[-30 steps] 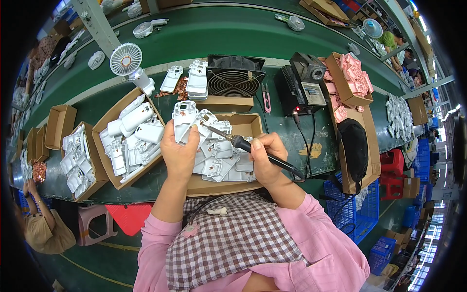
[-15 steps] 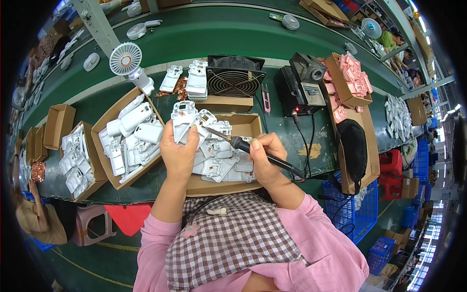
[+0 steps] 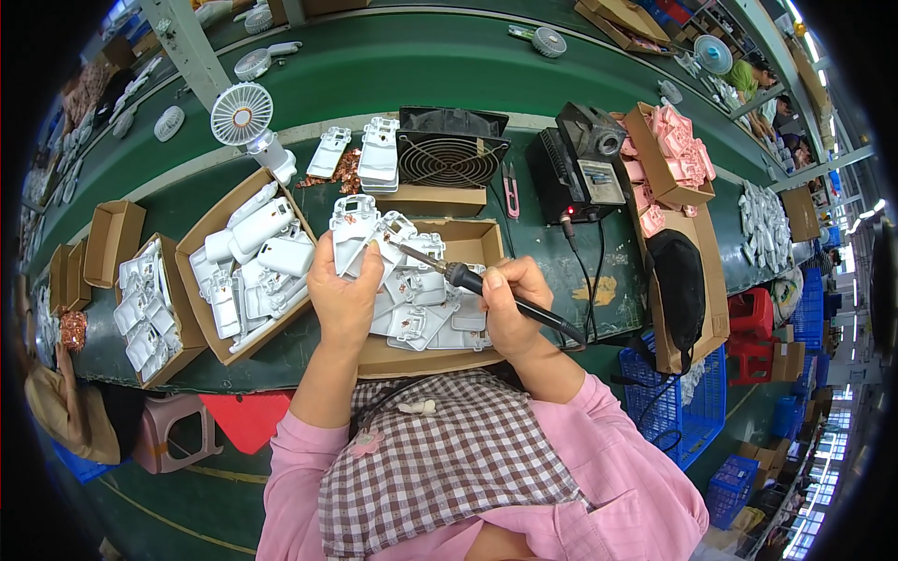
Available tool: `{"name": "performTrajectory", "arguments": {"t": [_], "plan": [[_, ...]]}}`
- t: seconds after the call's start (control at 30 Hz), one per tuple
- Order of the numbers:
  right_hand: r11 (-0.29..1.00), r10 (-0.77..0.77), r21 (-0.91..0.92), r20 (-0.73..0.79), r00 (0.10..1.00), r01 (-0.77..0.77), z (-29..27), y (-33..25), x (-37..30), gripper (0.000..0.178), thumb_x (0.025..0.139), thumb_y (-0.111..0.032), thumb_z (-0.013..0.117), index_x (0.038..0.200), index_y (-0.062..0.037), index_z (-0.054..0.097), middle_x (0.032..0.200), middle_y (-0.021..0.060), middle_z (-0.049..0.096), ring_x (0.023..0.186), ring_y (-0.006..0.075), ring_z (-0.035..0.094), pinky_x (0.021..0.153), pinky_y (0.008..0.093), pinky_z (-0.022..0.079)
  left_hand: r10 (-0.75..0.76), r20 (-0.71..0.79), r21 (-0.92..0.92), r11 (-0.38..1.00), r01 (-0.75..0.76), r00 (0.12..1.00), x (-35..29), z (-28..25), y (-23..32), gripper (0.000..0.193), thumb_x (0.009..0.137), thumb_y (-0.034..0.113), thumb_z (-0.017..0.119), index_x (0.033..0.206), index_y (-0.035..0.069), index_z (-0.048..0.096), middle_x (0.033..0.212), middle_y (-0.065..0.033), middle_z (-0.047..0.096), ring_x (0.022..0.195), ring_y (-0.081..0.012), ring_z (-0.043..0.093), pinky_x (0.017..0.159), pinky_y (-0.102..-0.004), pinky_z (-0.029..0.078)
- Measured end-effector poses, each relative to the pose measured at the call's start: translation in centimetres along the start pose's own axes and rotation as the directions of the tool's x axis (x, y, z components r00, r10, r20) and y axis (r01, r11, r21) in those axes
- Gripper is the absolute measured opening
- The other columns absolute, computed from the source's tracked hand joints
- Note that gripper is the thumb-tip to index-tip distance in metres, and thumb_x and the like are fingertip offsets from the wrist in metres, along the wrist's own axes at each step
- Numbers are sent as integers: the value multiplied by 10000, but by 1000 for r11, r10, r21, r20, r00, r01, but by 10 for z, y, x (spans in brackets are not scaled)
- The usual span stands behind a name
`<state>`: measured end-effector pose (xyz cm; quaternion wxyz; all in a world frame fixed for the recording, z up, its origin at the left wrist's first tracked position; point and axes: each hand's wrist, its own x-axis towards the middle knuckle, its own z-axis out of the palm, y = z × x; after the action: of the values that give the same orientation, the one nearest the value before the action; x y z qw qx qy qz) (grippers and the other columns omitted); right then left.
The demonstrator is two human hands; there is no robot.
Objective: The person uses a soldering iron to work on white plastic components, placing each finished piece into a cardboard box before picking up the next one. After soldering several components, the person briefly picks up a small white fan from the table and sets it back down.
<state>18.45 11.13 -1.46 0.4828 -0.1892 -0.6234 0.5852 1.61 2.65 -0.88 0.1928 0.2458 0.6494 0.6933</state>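
Note:
My left hand (image 3: 344,290) is closed on a white plastic housing (image 3: 354,217), thumb and fingers gripping its lower end. Small copper-coloured parts show inside the housing. In my right hand (image 3: 517,304) I hold a soldering iron (image 3: 464,277) by its black handle, much like a pen. The iron's metal tip points left, close to the held housing and another white housing beside it; whether it touches either is too small to tell. Beneath both hands, a shallow cardboard box (image 3: 412,360) holds several more white housings (image 3: 412,323).
Left of my hands stands a cardboard box (image 3: 229,353) of white housings. Behind are a small white fan (image 3: 242,114), copper pieces (image 3: 346,173), a black square fan (image 3: 449,161) and tweezers (image 3: 512,192). A black soldering station (image 3: 580,182) and pink parts (image 3: 678,150) lie right.
The hand-held fans on the green belt at the back have shifted left. My hands, the soldering iron and the housing stay almost in place. At left, a co-worker has moved slightly.

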Motion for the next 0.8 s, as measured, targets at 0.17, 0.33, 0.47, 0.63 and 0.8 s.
{"name": "performTrajectory", "arguments": {"t": [0.17,0.33,0.47,0.63,0.8], "plan": [[1000,-3,-8,9,1000,3,0,1,0,132,894,-65,565,812,-19,472,666,29,538,568,45,457,509,204,377,5,-4,-5,1000,-5,1000,-1,1,1,195,814,55,641,979,-16,566,783,-43,626,599,-57,544,485,-213,450],[1000,14,3,4,1000,-14,2,-3,1,133,900,-58,553,805,-26,466,659,17,524,564,41,450,504,201,371,3,8,-3,1000,-3,1000,-1,0,0,191,812,50,641,977,-15,569,781,-40,626,598,-55,543,481,-209,448],[999,5,39,-52,999,-3,2,1,1,147,903,-72,523,786,-45,438,628,40,498,482,61,418,446,209,357,-30,30,-12,999,30,999,-1,-1,0,197,808,49,642,983,-13,575,796,-36,630,622,-60,551,507,-213,457],[996,31,82,-45,998,-27,0,1,1,143,904,-67,556,799,-36,464,648,8,514,548,35,440,497,201,369,-17,30,7,1000,17,999,-1,-1,-2,208,801,49,643,991,-12,582,823,-40,637,685,-66,561,582,-223,471],[996,36,87,-45,998,-32,2,-1,2,142,902,-66,559,799,-35,465,645,7,514,545,35,440,493,200,368,-6,33,31,1000,5,999,-1,-2,-6,217,792,55,648,987,-17,586,846,-52,647,727,-78,569,651,-237,476]]}}
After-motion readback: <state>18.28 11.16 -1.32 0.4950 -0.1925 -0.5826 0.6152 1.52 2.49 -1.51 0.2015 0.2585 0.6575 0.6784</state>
